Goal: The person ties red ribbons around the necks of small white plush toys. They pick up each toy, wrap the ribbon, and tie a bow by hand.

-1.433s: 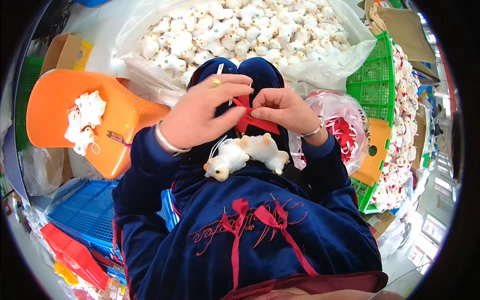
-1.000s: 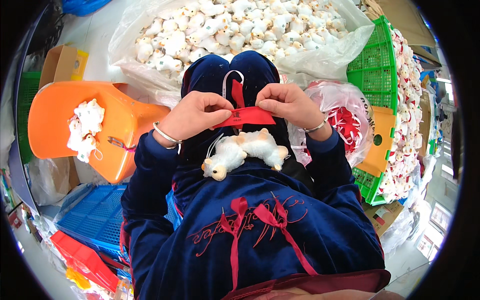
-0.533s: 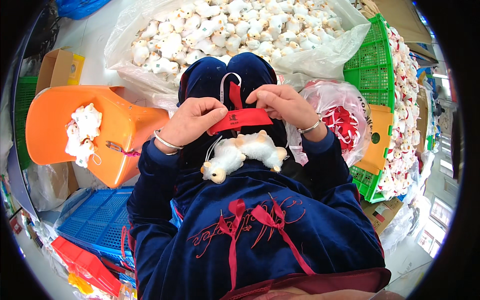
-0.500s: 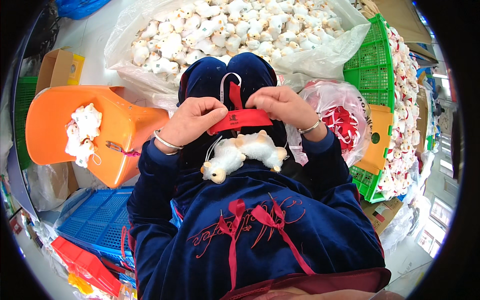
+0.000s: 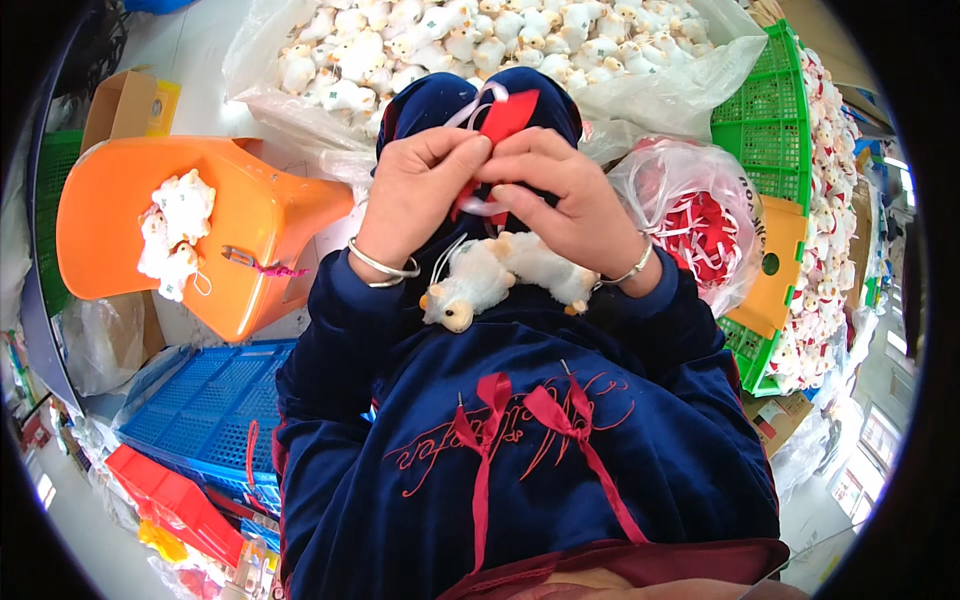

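Observation:
Above my lap, both hands are close together on a red cloth band [image 5: 508, 116] with white ribbon ties. My left hand [image 5: 424, 182] pinches it between thumb and forefinger. My right hand [image 5: 556, 185] is closed on the same band from the other side, its fingers bent; a loop of white ribbon shows just below the fingertips. Part of the band is hidden behind the fingers. Under my hands a white plush sheep [image 5: 468, 280] lies across my lap, its head toward the left and a thin white cord at its side. Neither hand grips the toy.
On the orange chair [image 5: 240, 290] at left lie white plush toys [image 5: 180, 215] and small snips [image 5: 238, 257]. A large plastic bag [image 5: 660, 95] of plush toys lies ahead. To the right are a bag of red bands [image 5: 700, 240] and a green crate [image 5: 765, 110]; a blue crate [image 5: 210, 410] stands lower left.
My hands have come together and turned the red band from lying flat and stretched sideways to pointing up and away. The plush sheep still lies on my lap.

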The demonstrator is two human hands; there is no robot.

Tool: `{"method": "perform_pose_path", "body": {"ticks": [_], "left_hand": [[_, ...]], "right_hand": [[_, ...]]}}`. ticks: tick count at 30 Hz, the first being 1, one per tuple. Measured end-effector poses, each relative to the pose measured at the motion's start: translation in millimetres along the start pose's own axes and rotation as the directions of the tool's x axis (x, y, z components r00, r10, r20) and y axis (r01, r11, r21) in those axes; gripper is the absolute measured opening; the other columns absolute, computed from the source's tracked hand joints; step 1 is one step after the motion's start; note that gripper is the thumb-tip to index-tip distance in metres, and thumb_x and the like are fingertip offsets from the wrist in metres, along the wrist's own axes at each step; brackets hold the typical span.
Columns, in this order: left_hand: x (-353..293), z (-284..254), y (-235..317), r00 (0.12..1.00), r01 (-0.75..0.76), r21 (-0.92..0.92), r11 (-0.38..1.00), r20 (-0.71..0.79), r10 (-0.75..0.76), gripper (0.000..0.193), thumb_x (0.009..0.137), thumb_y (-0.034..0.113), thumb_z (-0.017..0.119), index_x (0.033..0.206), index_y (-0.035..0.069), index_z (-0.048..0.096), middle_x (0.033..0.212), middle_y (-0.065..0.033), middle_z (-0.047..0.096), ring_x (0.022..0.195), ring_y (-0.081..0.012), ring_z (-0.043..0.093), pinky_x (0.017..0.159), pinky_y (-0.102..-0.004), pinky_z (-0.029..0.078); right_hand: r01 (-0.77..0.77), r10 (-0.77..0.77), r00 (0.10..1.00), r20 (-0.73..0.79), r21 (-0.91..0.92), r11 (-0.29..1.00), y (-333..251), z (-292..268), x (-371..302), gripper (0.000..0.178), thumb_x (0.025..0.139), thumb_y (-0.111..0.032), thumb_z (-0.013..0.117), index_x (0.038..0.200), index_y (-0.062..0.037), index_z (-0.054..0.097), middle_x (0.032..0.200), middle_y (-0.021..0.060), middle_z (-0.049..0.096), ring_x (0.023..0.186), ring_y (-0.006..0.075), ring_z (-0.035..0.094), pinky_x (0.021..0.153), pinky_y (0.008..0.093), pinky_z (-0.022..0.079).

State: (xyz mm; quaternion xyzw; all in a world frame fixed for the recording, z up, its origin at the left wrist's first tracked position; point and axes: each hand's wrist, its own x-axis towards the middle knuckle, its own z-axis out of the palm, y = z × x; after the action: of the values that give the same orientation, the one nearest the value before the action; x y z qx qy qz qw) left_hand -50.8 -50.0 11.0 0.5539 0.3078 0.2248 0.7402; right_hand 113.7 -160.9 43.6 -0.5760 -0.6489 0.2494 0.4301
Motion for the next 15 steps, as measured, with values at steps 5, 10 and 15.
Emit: {"method": "perform_pose_path", "body": {"ticks": [5,10,15], "left_hand": [[-8,-32,-10,0.993,0.103,0.004,0.995,-0.066,-0.102,0.027,0.101,0.019,0.067,0.121,0.001,0.071,0.092,0.0039,0.070,0.076,-0.0015,0.058,0.066,-0.0185,0.047],[-9,-54,0,0.975,0.145,-0.087,0.986,-0.154,-0.157,0.022,0.099,0.013,0.070,0.118,0.005,0.073,0.084,0.0056,0.068,0.059,0.0014,0.047,0.050,-0.0168,0.034],[-9,-64,6,0.980,0.021,-0.157,0.987,-0.190,-0.052,0.022,0.099,0.005,0.064,0.120,0.004,0.072,0.096,-0.0070,0.076,0.056,-0.0025,0.050,0.048,-0.0177,0.038]], "right_hand": [[0.011,-0.008,0.983,0.185,-0.015,1.000,-21,-11,-17,0.015,0.084,-0.001,0.071,0.098,-0.0028,0.067,0.101,0.0115,0.065,0.096,0.0288,0.064,0.086,0.0363,0.052],[0.053,0.042,0.841,0.539,-0.159,0.986,-28,32,-51,0.038,0.076,-0.011,0.080,0.110,-0.0084,0.064,0.117,0.0097,0.062,0.113,0.0312,0.060,0.094,0.0433,0.049],[0.085,0.134,0.855,0.501,-0.390,0.917,-10,56,-51,0.053,0.070,-0.020,0.083,0.118,-0.0110,0.062,0.126,0.0079,0.058,0.124,0.0307,0.052,0.100,0.0454,0.043]]}}
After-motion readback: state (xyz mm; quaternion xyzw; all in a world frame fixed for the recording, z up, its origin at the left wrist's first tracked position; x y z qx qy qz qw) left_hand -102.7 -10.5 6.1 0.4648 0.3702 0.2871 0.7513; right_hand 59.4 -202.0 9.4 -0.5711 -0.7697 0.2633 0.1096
